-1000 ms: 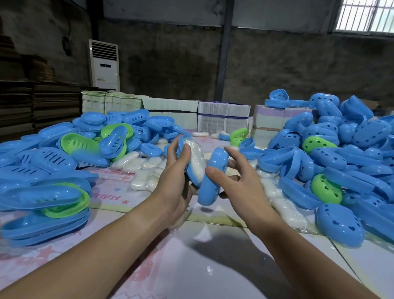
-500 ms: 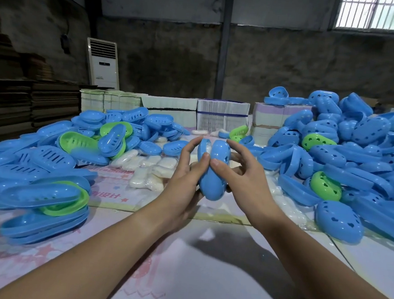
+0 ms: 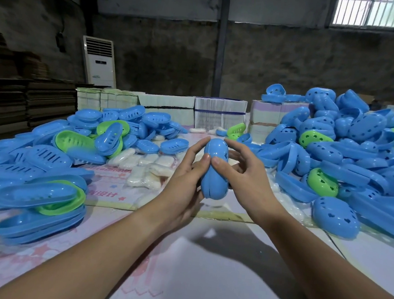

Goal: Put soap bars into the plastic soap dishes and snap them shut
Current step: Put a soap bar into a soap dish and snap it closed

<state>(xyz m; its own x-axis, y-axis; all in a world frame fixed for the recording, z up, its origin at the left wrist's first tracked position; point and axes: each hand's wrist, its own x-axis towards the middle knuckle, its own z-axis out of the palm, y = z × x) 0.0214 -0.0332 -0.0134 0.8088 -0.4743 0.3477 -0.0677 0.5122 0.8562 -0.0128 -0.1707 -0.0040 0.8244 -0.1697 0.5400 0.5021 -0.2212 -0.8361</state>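
Note:
A blue plastic soap dish point(image 3: 214, 174) stands on end above the table centre, its two halves closed together with the seam facing me. My left hand point(image 3: 184, 183) grips its left side, thumb on the front. My right hand point(image 3: 243, 176) grips its right side, thumb pressed next to the left thumb. No soap shows inside it. Wrapped white soap bars point(image 3: 147, 166) lie on the table just left of my hands.
A pile of blue and green dish bases point(image 3: 49, 161) covers the left of the table. A higher heap of blue and green perforated lids point(image 3: 344, 156) fills the right. Stacked cartons point(image 3: 220, 113) line the far edge. A pale sheet point(image 3: 193, 267) covers the near table.
A second ago the base with the white soap and the lid were apart in my hands. They came together, and now the dish is closed with both thumbs pressing on it.

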